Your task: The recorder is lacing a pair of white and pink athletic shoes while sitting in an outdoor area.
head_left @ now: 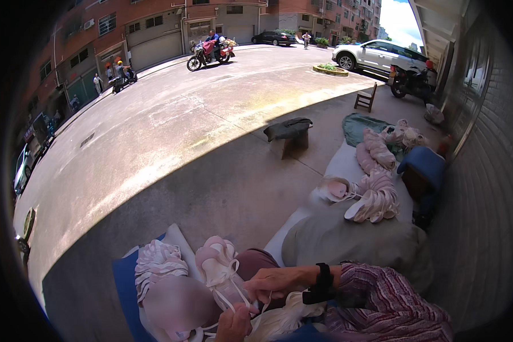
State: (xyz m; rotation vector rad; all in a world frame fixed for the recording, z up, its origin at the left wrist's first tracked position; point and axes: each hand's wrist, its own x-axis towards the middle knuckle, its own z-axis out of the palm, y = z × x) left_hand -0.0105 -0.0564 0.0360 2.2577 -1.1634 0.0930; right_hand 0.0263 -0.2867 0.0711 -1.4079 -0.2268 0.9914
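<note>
My right hand, a black band on its wrist, reaches in from the right with its fingers pinched on a thin white lace. Just below it, at the lower edge, my left hand is closed on the same group of white laces. The laces run up to a pale pink and white piece that looks like a shoe upper, lying beside my hands. Left of it sits a stack of similar ruffled pieces on a blue sheet. Under my right hand lies a cream bundle of strands.
More bundled pink pieces lie on a white sheet to the right, near a blue chair. A low stool with a dark cover stands ahead. Farther off are a small wooden chair, a white car and a ridden motorcycle.
</note>
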